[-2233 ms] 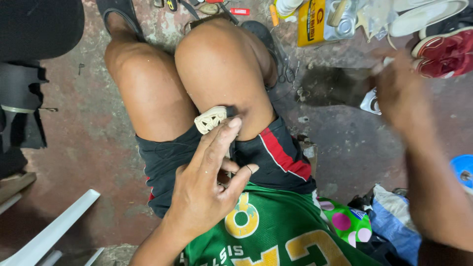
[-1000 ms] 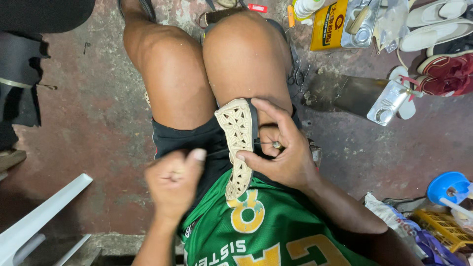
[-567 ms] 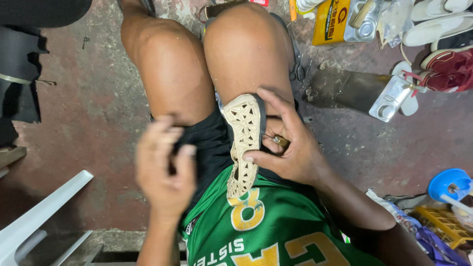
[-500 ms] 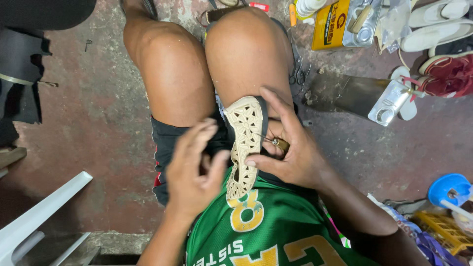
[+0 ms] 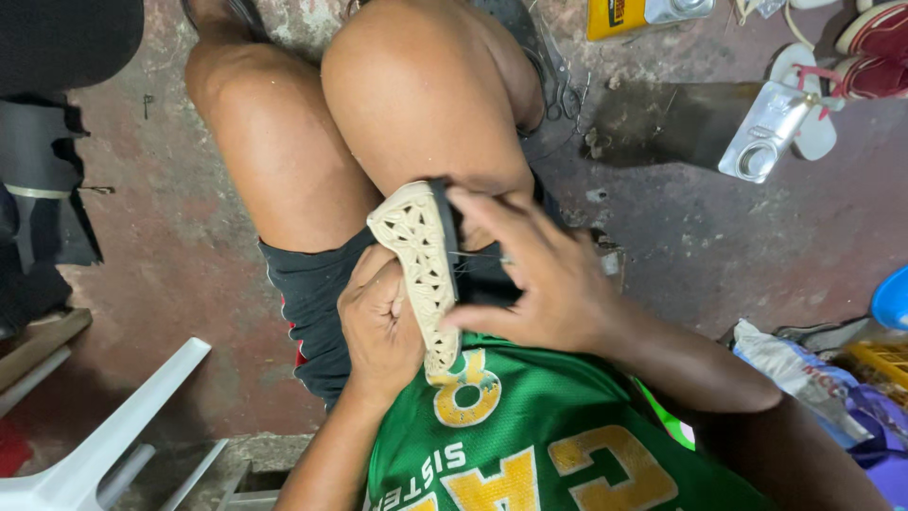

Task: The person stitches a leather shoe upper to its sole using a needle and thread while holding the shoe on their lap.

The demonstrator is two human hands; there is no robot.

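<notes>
A shoe with a cream patterned sole point(image 5: 421, 265) and a dark upper rests on my lap, sole turned toward me, standing on its edge. My left hand point(image 5: 380, 326) curls around the sole's left side and grips it. My right hand point(image 5: 539, 279) lies over the dark upper on the right, fingers spread, and a thin thread runs under its fingertips. I sit with bare knees raised, in black shorts and a green jersey.
On the worn concrete floor: a metal can point(image 5: 764, 132) lying on its side, a yellow tin point(image 5: 619, 14) at the top, sandals point(image 5: 856, 38) at top right, a white plastic chair point(image 5: 104, 445) at bottom left, bags and a blue tub point(image 5: 891, 298) at right.
My left hand has come back from the shorts and closed around the sole. My right hand slid up over the upper. The view has moved closer to the lap.
</notes>
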